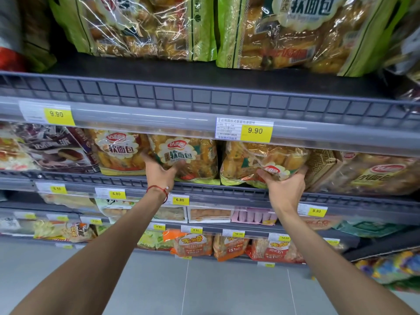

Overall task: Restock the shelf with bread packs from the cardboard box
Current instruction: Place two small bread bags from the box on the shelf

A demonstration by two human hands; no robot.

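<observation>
Overhead, the large green-edged bread bags [141, 26] are cut off by the frame's top edge. Below them, on the grey shelf [91, 178], the upright bread pack [186, 158] stands at the front rail. The left hand [159, 172] reaches up with thumb and fingers clamped on its lower left corner. The tilted bread pack [261, 160], blurred, leans just beside it in the right hand [285, 186], whose fingers curl round it, tips hidden behind the wrapper. A red bracelet [156, 189] circles the left wrist.
</observation>
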